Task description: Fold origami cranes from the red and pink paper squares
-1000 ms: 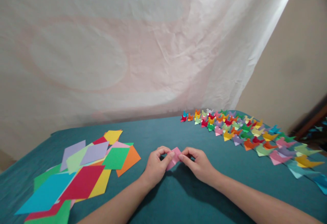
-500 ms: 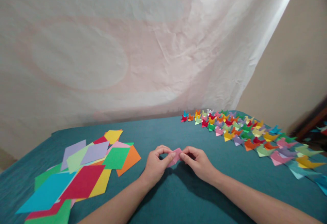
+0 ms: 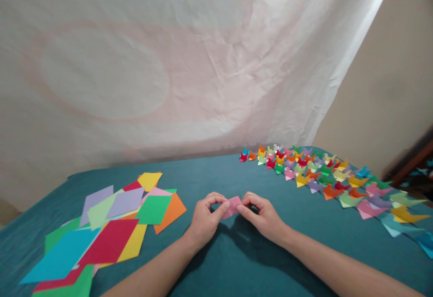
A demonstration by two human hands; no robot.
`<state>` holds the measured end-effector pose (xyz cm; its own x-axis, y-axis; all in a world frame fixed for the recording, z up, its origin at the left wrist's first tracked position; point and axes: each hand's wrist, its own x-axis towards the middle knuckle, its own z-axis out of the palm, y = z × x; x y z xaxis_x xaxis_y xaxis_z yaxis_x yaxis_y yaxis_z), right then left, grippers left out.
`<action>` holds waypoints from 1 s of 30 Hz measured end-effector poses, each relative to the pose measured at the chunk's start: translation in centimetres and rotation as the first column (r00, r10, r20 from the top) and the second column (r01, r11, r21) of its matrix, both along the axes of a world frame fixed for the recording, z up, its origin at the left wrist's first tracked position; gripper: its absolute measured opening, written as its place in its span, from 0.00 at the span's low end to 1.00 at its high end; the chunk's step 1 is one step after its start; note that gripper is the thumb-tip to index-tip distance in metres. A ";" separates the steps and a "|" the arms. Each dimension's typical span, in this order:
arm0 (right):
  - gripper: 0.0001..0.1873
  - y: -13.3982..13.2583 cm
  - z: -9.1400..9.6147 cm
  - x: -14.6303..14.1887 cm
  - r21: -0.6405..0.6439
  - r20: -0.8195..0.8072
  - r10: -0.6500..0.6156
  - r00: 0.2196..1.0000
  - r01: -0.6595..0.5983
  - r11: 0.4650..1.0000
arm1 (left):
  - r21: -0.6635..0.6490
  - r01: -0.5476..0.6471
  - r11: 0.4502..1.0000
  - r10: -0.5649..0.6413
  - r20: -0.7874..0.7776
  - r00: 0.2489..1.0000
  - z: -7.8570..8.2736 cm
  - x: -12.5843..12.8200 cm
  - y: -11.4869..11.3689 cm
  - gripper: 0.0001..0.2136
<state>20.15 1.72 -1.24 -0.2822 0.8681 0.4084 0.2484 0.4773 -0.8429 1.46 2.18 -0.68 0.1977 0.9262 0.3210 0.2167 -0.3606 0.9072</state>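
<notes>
Pink paper [image 3: 232,206] pinched by left hand [image 3: 205,220] and right hand [image 3: 264,218] fingers, open cloth [image 3: 209,175] around

The table [image 3: 209,173] is covered in teal cloth and carries 2 groups of paper. On its left lies a loose, overlapping spread of flat coloured sheets [image 3: 110,238]: red, blue, green, yellow, orange, lilac. Along its right side, well apart from them, small folded paper figures [image 3: 324,180] sit in close rows.
</notes>
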 end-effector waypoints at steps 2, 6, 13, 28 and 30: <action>0.12 -0.2 0.3 -0.1 0.055 -0.001 -0.003 1.000 0.003 0.999 | 0.003 0.012 1.000 -0.012 -0.009 1.000 0.2 0.0 -0.1 0.09; 0.10 -0.4 0.7 -0.5 0.065 -0.024 0.007 1.000 -0.005 0.998 | 0.022 0.048 0.999 -0.047 -0.033 0.998 0.6 0.2 -0.5 0.07; 0.12 -0.6 1.0 -0.5 0.069 -0.049 0.009 0.999 -0.006 0.998 | 0.034 0.070 0.997 -0.069 -0.045 0.997 0.9 0.4 -0.9 0.08; 0.16 -0.4 0.5 -0.6 -0.013 0.035 0.032 0.999 -0.032 0.999 | -0.049 0.040 0.998 -0.039 0.017 0.999 0.2 0.2 -0.3 0.11; 0.17 -0.3 0.3 -0.7 0.000 0.048 0.013 0.999 -0.013 1.000 | -0.066 0.038 0.997 -0.036 0.029 0.999 0.0 0.2 -0.2 0.11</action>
